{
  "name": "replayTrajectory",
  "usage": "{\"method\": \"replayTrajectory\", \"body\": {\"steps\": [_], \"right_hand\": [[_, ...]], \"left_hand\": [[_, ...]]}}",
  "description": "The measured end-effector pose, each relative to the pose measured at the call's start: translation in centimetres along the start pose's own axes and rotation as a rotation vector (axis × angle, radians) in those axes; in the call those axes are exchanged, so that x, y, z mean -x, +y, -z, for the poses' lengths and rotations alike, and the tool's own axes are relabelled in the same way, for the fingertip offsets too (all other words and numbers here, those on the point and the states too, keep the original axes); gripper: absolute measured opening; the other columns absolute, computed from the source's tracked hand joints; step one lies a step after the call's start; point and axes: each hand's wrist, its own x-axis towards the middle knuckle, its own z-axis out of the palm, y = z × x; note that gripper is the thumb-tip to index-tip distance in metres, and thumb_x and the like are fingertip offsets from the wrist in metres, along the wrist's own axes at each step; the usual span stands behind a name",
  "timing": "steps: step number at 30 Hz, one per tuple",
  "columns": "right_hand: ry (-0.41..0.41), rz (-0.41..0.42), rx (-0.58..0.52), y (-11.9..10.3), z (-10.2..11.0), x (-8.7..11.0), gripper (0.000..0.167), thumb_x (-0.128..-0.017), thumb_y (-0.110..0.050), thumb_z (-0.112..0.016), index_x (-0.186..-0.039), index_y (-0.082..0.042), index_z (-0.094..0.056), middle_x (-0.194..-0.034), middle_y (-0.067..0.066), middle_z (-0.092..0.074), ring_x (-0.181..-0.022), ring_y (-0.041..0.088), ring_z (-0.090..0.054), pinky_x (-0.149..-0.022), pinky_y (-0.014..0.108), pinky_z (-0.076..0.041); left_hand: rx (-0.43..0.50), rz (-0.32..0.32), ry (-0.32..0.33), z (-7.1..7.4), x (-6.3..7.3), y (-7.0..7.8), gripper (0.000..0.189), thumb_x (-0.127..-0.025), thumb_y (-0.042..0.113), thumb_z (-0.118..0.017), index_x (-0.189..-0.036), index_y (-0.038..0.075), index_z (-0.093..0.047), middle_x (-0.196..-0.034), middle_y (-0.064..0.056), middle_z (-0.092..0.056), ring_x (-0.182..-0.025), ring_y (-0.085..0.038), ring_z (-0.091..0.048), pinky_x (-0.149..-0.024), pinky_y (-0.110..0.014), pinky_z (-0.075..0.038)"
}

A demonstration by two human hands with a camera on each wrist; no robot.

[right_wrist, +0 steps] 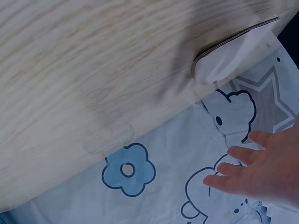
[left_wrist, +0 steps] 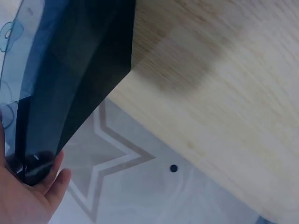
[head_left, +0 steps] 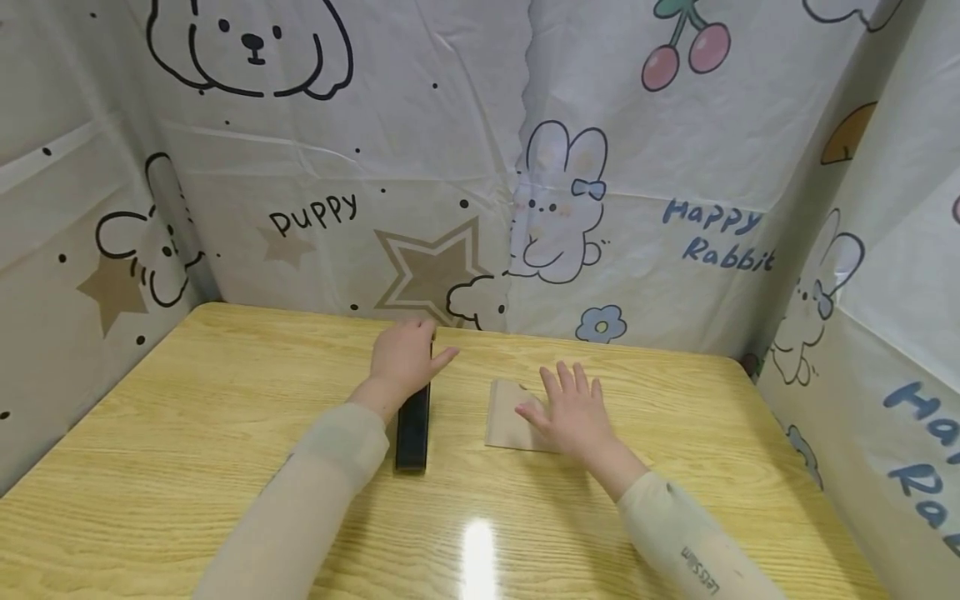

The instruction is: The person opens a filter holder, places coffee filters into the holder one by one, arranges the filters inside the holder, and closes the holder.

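A slim black box-like object [head_left: 412,437] stands on its narrow side on the wooden table, left of the middle. My left hand [head_left: 402,358] grips its far upper end, with the thumb stretched out to the right. In the left wrist view the object's dark glossy side [left_wrist: 88,70] fills the upper left, and the left hand's fingers [left_wrist: 58,186] curl around its end. A flat beige folded piece [head_left: 508,417], paper or cloth, lies to the right of it. Over its right part is my right hand [head_left: 579,417], fingers spread; whether it touches the piece I cannot tell.
The pale wooden tabletop [head_left: 480,517] has a rounded far edge. A white cartoon-printed curtain [head_left: 450,150] hangs close behind it and along both sides. A bright light reflection lies on the near part of the table.
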Motion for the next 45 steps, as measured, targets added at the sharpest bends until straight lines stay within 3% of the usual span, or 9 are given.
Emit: {"method": "replayTrajectory", "body": {"steps": [7,13,19,25,31,37,41,45], "right_hand": [[0.010,0.042,0.010,-1.2,0.2,0.3,0.076,-0.090,-0.057,-0.047,-0.139,0.001,-0.039,-0.143,0.024,-0.038,-0.136,0.042,-0.030,-0.112,0.057,-0.021],[-0.005,0.052,0.024,-1.7,0.2,0.5,0.076,-0.092,-0.056,-0.046,-0.138,0.004,-0.038,-0.141,0.023,-0.042,-0.134,0.040,-0.034,-0.113,0.053,-0.020],[-0.001,0.059,0.027,-1.8,0.1,0.5,0.076,-0.092,-0.056,-0.045,-0.136,0.005,-0.041,-0.138,0.023,-0.045,-0.132,0.040,-0.037,-0.114,0.052,-0.021],[-0.005,0.079,0.008,-2.3,0.2,0.7,0.072,-0.092,-0.054,-0.046,-0.133,0.005,-0.045,-0.136,0.023,-0.048,-0.131,0.038,-0.039,-0.114,0.051,-0.021],[0.010,0.104,-0.008,-2.9,0.2,0.8,0.071,-0.092,-0.054,-0.046,-0.131,0.005,-0.047,-0.132,0.020,-0.052,-0.128,0.035,-0.043,-0.114,0.050,-0.022],[0.011,0.121,-0.037,-3.8,0.3,1.0,0.070,-0.092,-0.054,-0.048,-0.130,0.004,-0.050,-0.129,0.020,-0.055,-0.126,0.035,-0.045,-0.114,0.050,-0.022],[0.023,0.135,-0.052,-4.2,0.3,1.2,0.067,-0.091,-0.054,-0.049,-0.129,0.002,-0.052,-0.127,0.019,-0.057,-0.124,0.034,-0.049,-0.113,0.050,-0.024],[0.028,0.148,-0.126,-4.8,0.6,1.5,0.063,-0.091,-0.051,-0.052,-0.128,0.000,-0.053,-0.126,0.018,-0.058,-0.120,0.035,-0.052,-0.108,0.049,-0.033]], "left_hand": [[-0.088,0.028,-0.061,0.4,-0.3,1.3,0.054,-0.086,0.062,-0.051,-0.071,0.010,-0.060,-0.059,-0.001,-0.055,-0.052,-0.017,-0.054,-0.044,-0.029,-0.042],[-0.172,0.000,-0.123,0.8,-0.2,2.7,0.059,-0.088,0.059,-0.049,-0.049,0.015,-0.041,-0.053,0.002,-0.048,-0.048,-0.013,-0.049,-0.041,-0.027,-0.036],[-0.219,-0.002,-0.146,1.3,0.2,3.5,0.058,-0.090,0.053,-0.050,-0.047,0.015,-0.042,-0.056,0.000,-0.055,-0.052,-0.014,-0.055,-0.045,-0.029,-0.043],[-0.247,0.018,-0.232,1.6,0.3,4.0,0.057,-0.092,0.053,-0.047,-0.049,0.015,-0.047,-0.059,0.001,-0.056,-0.055,-0.013,-0.056,-0.048,-0.028,-0.044],[-0.239,0.020,-0.346,2.2,0.3,4.4,0.053,-0.093,0.051,-0.045,-0.057,0.014,-0.056,-0.070,-0.001,-0.062,-0.064,-0.015,-0.060,-0.055,-0.029,-0.049],[-0.185,0.042,-0.418,2.8,0.3,4.6,0.045,-0.095,0.045,-0.045,-0.083,0.009,-0.070,-0.097,-0.006,-0.069,-0.083,-0.019,-0.065,-0.066,-0.033,-0.054],[-0.172,0.054,-0.489,3.0,0.2,4.8,0.043,-0.097,0.041,-0.043,-0.104,0.009,-0.070,-0.115,-0.007,-0.065,-0.094,-0.020,-0.063,-0.072,-0.034,-0.054],[-0.151,0.076,-0.556,3.0,0.0,5.0,0.041,-0.098,0.039,-0.041,-0.109,0.011,-0.069,-0.118,-0.005,-0.063,-0.094,-0.018,-0.062,-0.076,-0.034,-0.053]]}}
